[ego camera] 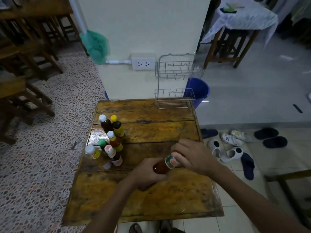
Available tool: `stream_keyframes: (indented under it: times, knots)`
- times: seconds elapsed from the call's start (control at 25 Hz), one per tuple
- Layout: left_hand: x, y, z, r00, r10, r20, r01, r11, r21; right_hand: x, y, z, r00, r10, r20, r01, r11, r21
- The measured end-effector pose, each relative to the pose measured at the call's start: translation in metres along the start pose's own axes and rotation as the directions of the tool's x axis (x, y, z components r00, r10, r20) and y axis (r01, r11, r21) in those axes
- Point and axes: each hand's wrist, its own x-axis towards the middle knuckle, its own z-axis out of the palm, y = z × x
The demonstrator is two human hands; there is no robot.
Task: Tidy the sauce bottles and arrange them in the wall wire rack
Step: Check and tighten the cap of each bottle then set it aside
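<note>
A red sauce bottle (162,166) with a green and orange neck label lies tilted above the wooden table (146,197). My left hand (146,174) grips its body from below. My right hand (191,156) is closed over its top end, hiding the cap. Several other sauce bottles stand grouped at the table's left: a white-capped dark bottle (105,123), a yellow-capped bottle (117,126), and more in front of them, such as a pink-capped one (113,154). The two-tier wall wire rack (176,81) hangs empty on the pillar beyond the table's far right corner.
A power socket (143,62) sits left of the rack. A blue bucket (199,91) stands behind the pillar. Shoes and sandals (234,147) lie on the floor to the right. Wooden chairs (25,64) fill the left side. A green mop head (96,45) leans on the pillar.
</note>
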Motion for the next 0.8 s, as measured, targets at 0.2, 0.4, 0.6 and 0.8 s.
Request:
stream_keyframes:
  times: [0.2, 0.4, 0.6, 0.8]
  knots:
    - [0.011, 0.011, 0.009, 0.996, -0.024, -0.087, 0.027, 0.999, 0.040, 0.008, 0.027, 0.009, 0.965, -0.248, -0.089, 0.241, 0.967, -0.078]
    - [0.019, 0.022, 0.035, 0.935, -0.129, -0.331, 0.163, 0.983, 0.078, 0.018, 0.037, 0.029, 0.993, 0.102, -0.057, -0.099, 0.994, 0.056]
    - [0.031, 0.028, 0.056, 0.859, -0.100, -0.502, 0.350, 0.830, 0.433, 0.010, 0.056, 0.051, 0.917, 0.353, 0.185, -0.335, 0.934, -0.124]
    - [0.036, 0.021, 0.073, 0.821, -0.006, -0.571, 0.405, 0.711, 0.575, 0.006, 0.060, 0.043, 0.871, 0.320, 0.371, -0.234, 0.937, -0.258]
